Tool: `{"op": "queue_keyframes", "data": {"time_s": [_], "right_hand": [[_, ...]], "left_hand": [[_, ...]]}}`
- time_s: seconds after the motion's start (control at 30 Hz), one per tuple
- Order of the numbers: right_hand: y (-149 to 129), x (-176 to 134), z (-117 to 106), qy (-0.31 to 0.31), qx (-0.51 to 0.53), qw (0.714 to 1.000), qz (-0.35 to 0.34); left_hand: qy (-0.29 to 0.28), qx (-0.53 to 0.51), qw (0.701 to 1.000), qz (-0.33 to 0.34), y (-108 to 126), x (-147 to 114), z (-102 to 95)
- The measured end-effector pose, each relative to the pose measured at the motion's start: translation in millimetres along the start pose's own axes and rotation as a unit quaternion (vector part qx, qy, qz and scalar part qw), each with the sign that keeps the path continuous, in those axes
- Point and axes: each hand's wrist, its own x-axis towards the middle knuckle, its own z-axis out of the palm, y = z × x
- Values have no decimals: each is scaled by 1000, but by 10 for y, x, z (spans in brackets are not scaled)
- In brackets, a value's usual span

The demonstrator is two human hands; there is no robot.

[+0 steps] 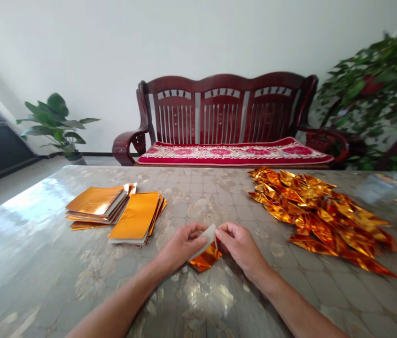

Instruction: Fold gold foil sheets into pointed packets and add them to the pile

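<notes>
Between my hands, close above the table, is a partly folded sheet of gold foil paper (205, 259), its shiny orange-gold side toward me and a pale backing showing at the top. My left hand (186, 241) pinches its left side between thumb and fingers. At the upper right corner, my right hand (238, 241) grips the paper with thumb and forefinger. Left of my hands lie a stack of flat gold foil sheets (134, 217) and another stack (96, 201) just behind it. To the right spreads a heap of folded gold foil pieces (311, 206) with pointed ends.
The table (89, 291) has a patterned, glossy cover. Clear plastic (383, 185) lies at its far right. Beyond stand a dark red wooden bench (221, 112) with a red floral cushion (233, 154), a potted plant (55, 122) at left and leafy greenery (370, 94) at right.
</notes>
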Motion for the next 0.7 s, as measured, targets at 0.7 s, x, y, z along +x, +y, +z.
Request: {"op": "queue_keyframes", "data": {"time_s": [0.7], "right_hand": [[-17,112,-112,99,-366,925,18]], "left_hand": [[31,449,883,132,-19,-8,-15]]}}
